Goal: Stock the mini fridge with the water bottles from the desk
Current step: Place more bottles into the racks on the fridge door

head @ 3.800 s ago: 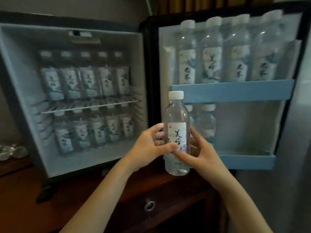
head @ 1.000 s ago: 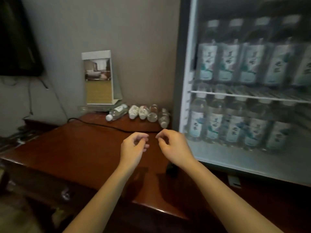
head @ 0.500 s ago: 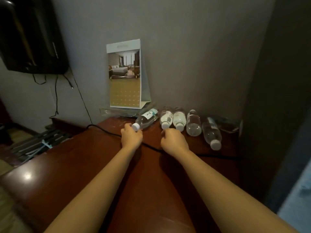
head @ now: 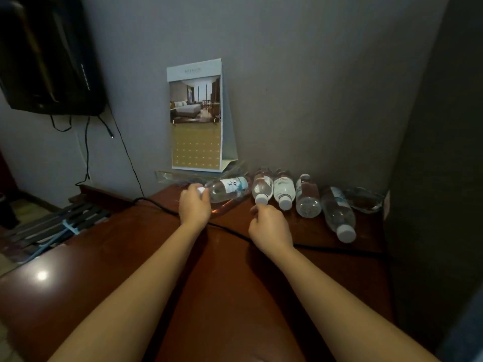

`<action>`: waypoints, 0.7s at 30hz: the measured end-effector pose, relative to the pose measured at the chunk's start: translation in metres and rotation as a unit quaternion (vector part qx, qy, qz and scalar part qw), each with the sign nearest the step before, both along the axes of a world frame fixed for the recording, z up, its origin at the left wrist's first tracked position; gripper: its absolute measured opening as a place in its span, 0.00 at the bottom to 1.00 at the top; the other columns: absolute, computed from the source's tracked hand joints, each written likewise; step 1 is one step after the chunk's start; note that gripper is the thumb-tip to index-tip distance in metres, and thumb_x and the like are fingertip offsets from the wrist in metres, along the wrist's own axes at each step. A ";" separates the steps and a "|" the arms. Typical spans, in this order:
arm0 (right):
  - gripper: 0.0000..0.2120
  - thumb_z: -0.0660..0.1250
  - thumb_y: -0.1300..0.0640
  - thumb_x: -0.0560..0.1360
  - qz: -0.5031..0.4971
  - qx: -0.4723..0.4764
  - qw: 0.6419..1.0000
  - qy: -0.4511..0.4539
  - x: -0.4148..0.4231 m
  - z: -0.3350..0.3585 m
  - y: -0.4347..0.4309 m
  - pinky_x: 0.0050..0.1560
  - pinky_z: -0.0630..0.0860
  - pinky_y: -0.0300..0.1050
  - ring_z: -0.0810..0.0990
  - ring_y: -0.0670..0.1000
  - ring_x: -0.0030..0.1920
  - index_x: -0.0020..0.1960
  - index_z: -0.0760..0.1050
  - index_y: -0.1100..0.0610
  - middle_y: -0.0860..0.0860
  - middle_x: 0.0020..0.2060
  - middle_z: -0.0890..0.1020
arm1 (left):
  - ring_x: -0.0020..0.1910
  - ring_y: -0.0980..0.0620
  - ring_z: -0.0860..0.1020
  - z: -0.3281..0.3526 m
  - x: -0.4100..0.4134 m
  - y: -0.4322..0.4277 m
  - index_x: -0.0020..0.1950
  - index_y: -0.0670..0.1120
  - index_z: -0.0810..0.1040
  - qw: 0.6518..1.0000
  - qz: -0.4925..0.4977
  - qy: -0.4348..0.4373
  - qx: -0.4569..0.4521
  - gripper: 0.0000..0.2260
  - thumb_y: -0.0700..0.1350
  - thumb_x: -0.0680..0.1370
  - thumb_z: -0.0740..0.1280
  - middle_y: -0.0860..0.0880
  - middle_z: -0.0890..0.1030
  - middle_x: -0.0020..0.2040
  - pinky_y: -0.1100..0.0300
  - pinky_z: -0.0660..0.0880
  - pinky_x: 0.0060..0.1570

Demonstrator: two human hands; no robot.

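Both hands reach to the bottles at the back of the surface (head: 162, 257): the left hand (head: 194, 206) closes around the neck of the leftmost bottle (head: 227, 189), and the right hand (head: 270, 226), half open and empty, nearly touches the cap of the second bottle (head: 261, 189). Five bottles lie there, so I judge five remain to stock; the fridge is not visible.
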State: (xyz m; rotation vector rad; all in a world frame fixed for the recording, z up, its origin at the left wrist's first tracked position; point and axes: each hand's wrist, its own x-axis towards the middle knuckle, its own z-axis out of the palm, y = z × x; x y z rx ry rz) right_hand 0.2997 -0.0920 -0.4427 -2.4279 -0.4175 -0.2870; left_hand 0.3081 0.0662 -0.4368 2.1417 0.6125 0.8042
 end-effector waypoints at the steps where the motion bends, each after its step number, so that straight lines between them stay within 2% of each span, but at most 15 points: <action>1: 0.14 0.57 0.63 0.74 0.001 0.006 1.000 -0.008 -0.005 0.003 0.000 0.51 0.74 0.49 0.76 0.58 0.56 0.58 0.73 0.58 0.57 0.54 0.78 | 0.61 0.40 0.72 0.007 -0.009 0.002 0.64 0.39 0.72 1.000 0.001 -0.023 0.005 0.15 0.45 0.81 0.59 0.38 0.73 0.61 0.53 0.67 0.58; 3: 0.15 0.58 0.64 0.74 0.008 0.021 1.000 -0.020 -0.017 0.008 -0.002 0.51 0.75 0.50 0.76 0.58 0.56 0.60 0.71 0.58 0.57 0.55 0.77 | 0.61 0.40 0.72 0.026 -0.027 0.005 0.64 0.40 0.72 0.998 -0.003 -0.064 0.015 0.14 0.44 0.81 0.58 0.38 0.72 0.62 0.53 0.67 0.59; 5: 0.19 0.60 0.63 0.75 0.028 0.045 0.998 -0.019 -0.030 0.016 -0.003 0.56 0.74 0.51 0.74 0.57 0.60 0.65 0.67 0.57 0.57 0.60 0.74 | 0.60 0.42 0.72 0.046 -0.044 0.005 0.64 0.42 0.73 0.995 -0.022 -0.093 0.031 0.13 0.44 0.81 0.58 0.40 0.72 0.62 0.54 0.67 0.59; 8: 0.33 0.67 0.56 0.74 0.067 0.062 0.996 0.005 -0.050 0.031 -0.010 0.66 0.67 0.50 0.67 0.56 0.68 0.74 0.56 0.55 0.56 0.68 0.67 | 0.57 0.46 0.75 0.074 -0.067 0.003 0.61 0.47 0.74 0.990 -0.074 -0.111 0.042 0.11 0.46 0.81 0.59 0.44 0.75 0.60 0.54 0.71 0.57; 10: 0.43 0.72 0.54 0.71 0.105 0.078 0.991 0.039 -0.064 0.041 -0.016 0.70 0.63 0.50 0.62 0.56 0.72 0.76 0.49 0.53 0.55 0.71 0.63 | 0.50 0.50 0.78 0.092 -0.086 -0.002 0.58 0.50 0.72 0.984 -0.119 -0.133 -0.007 0.08 0.47 0.80 0.59 0.47 0.77 0.55 0.54 0.78 0.48; 12: 0.49 0.75 0.56 0.68 0.148 0.141 0.974 0.103 -0.080 0.050 -0.023 0.72 0.61 0.51 0.62 0.54 0.72 0.77 0.45 0.52 0.54 0.73 0.61 | 0.42 0.57 0.77 0.109 -0.110 -0.014 0.57 0.49 0.69 0.971 -0.167 -0.160 -0.067 0.06 0.45 0.80 0.60 0.49 0.75 0.51 0.63 0.77 0.36; 13: 0.50 0.75 0.58 0.68 0.174 0.190 0.954 0.151 -0.090 0.054 -0.028 0.70 0.64 0.51 0.65 0.53 0.71 0.77 0.44 0.50 0.53 0.73 0.61 | 0.41 0.58 0.77 0.117 -0.122 -0.021 0.57 0.48 0.68 0.963 -0.188 -0.173 -0.089 0.06 0.44 0.80 0.60 0.50 0.75 0.49 0.65 0.76 0.33; 15: 0.48 0.75 0.64 0.67 0.218 0.259 0.914 0.222 -0.110 0.061 -0.039 0.61 0.75 0.46 0.73 0.51 0.65 0.76 0.48 0.49 0.51 0.71 0.67 | 0.39 0.58 0.77 0.132 -0.144 -0.038 0.57 0.47 0.67 0.946 -0.231 -0.196 -0.116 0.06 0.43 0.80 0.60 0.50 0.75 0.47 0.67 0.76 0.31; 17: 0.39 0.74 0.65 0.67 0.239 0.256 0.906 0.237 -0.136 0.071 -0.053 0.49 0.77 0.37 0.78 0.47 0.58 0.72 0.60 0.51 0.48 0.62 0.77 | 0.40 0.56 0.77 0.146 -0.166 -0.057 0.56 0.47 0.66 0.931 -0.275 -0.208 -0.119 0.06 0.42 0.80 0.60 0.49 0.76 0.48 0.69 0.75 0.30; 19: 0.34 0.76 0.62 0.66 0.243 0.246 0.908 0.234 -0.163 0.081 -0.069 0.50 0.76 0.37 0.80 0.45 0.55 0.67 0.65 0.51 0.46 0.56 0.79 | 0.39 0.56 0.78 0.159 -0.187 -0.076 0.56 0.47 0.67 0.920 -0.314 -0.205 -0.112 0.06 0.42 0.80 0.60 0.49 0.76 0.47 0.68 0.75 0.31; 21: 0.32 0.77 0.59 0.65 0.249 0.247 0.908 0.230 -0.191 0.088 -0.084 0.54 0.76 0.41 0.80 0.45 0.54 0.64 0.66 0.48 0.46 0.55 0.80 | 0.40 0.56 0.79 0.168 -0.208 -0.096 0.57 0.48 0.68 0.910 -0.346 -0.197 -0.114 0.06 0.44 0.80 0.60 0.50 0.77 0.47 0.67 0.76 0.32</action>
